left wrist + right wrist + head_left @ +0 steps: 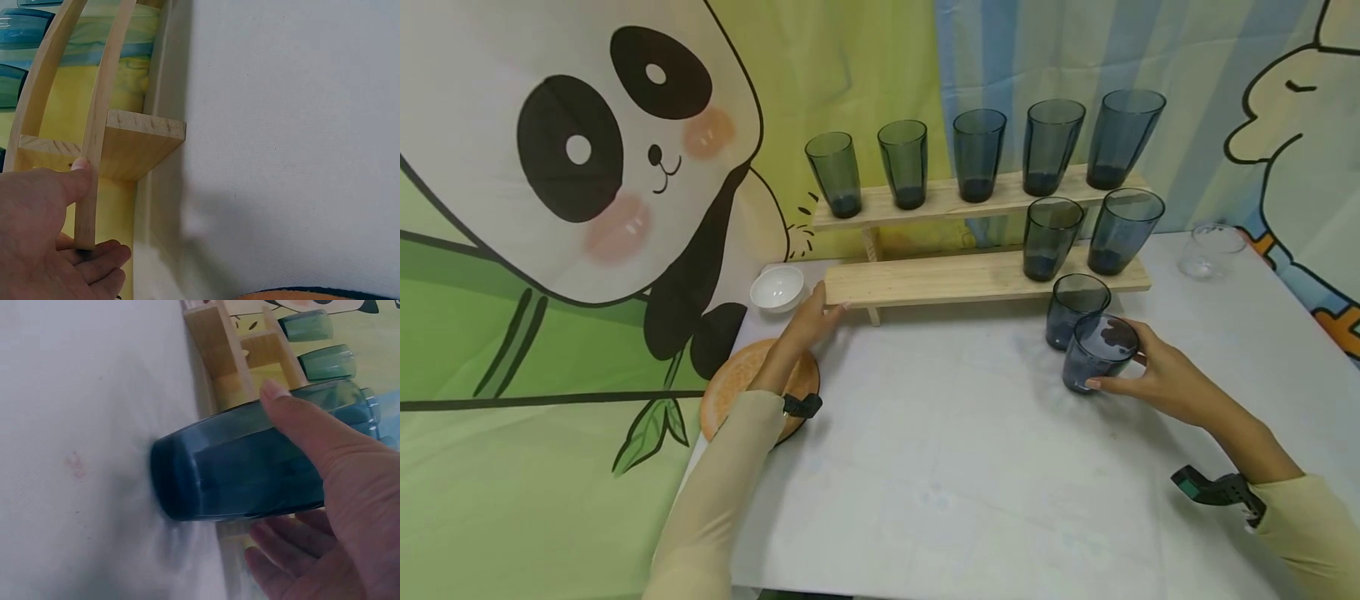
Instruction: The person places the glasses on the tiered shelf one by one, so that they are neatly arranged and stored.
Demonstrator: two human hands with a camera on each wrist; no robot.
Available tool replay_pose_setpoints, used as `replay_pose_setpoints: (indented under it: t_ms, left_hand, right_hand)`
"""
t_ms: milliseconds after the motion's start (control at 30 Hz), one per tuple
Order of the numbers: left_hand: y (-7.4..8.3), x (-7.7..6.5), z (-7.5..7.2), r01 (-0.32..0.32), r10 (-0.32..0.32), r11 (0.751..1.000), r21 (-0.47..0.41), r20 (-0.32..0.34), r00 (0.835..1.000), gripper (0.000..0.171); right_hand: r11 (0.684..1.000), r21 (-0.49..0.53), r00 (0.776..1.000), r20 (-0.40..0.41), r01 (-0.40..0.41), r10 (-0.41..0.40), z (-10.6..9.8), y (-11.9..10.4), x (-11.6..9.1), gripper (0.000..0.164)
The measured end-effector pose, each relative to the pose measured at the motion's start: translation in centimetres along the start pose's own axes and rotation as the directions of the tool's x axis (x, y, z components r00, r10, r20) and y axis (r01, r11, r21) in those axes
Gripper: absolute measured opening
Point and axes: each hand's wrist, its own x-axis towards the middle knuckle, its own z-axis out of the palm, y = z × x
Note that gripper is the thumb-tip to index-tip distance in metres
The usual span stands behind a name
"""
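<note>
My right hand (1172, 383) holds a blue-grey glass tumbler (231, 462) upright, thumb on one side and fingers around the other. In the head view it is low over the white table, overlapping a second tumbler (1063, 329) just behind it. My left hand (808, 321) grips the left end of the lower board of a two-tier wooden rack (925, 282). In the left wrist view the thumb lies on the board's edge (87, 206), with fingers beyond its end. Two tumblers stand at the right of the lower board, one being a smoky glass (1051, 242). Several more line the upper board (898, 202).
A small white bowl (777, 289) sits left of the rack. An orange round plate or mat (741, 375) lies under my left forearm. At the back right stands a clear glass (1213, 250). Printed cloth (880, 50) hangs behind the white table (925, 483).
</note>
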Motion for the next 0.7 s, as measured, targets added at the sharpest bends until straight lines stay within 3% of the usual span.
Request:
replay_pose_setpoints:
  t_ms: [333, 700]
  left_hand:
    - [0.2, 0.0, 0.0, 0.008, -0.008, 1.000, 0.010, 0.000, 1.000, 0.080]
    - [0.2, 0.0, 0.0, 0.020, -0.020, 1.000, -0.001, 0.011, 1.000, 0.081]
  right_hand:
    - [0.998, 0.043, 0.998, -0.042, 0.044, -0.042, 1.0, 0.8, -0.1, 0.105]
    - [0.998, 0.035, 0.997, -0.061, 0.057, -0.055, 1.2, 0.9, -0.2, 0.103]
